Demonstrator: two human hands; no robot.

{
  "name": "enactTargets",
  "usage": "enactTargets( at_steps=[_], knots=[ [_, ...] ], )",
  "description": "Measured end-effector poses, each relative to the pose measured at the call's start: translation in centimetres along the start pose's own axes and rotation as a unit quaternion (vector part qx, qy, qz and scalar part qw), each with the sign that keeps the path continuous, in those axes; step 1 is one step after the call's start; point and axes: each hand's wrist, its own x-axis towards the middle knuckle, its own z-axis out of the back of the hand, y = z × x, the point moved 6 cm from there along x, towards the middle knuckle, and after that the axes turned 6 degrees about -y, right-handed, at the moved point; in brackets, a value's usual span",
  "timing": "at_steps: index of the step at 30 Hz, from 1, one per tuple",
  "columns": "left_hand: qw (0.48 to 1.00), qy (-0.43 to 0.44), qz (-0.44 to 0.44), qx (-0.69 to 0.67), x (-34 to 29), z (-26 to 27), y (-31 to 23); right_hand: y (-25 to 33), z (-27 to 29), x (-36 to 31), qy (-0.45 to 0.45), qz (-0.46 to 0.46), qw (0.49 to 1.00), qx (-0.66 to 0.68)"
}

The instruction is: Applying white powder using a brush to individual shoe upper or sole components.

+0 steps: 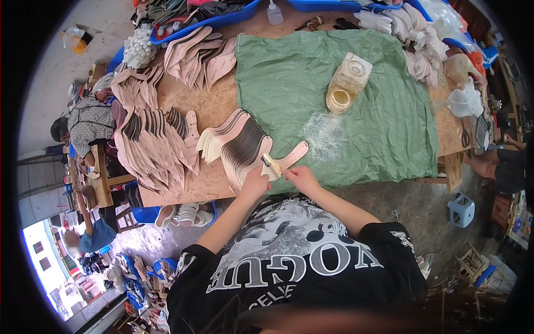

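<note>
The pink insole lies at the right edge of the fanned stack, its long axis slanting from the person's left hand up and rightward over the green sheet. That left hand is nearer, fingers drawn together at the insole's near end; whether they pinch or just press, I can't tell. The right hand pinches a small brush, angled leftward across the insole, whose far end lies straight ahead of that hand.

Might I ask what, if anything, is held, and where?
Right hand: a brush, by its handle; left hand: a pink piece, apparently by its near edge.
</note>
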Motion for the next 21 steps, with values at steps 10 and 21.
enactTargets(
  at_steps=[10, 21],
  knots=[
    [0.991, 0.023, 0.046, -0.127, 0.0, 0.2, 0.8, 0.8, 4.4, -2.2, -0.062, 0.019, 0.992, -0.106],
    [0.940, 0.004, 0.001, -0.341, -2.6, 2.5, -2.3, 4.4, 8.5, -5.1, -0.257, 0.267, 0.893, -0.257]
  ],
)
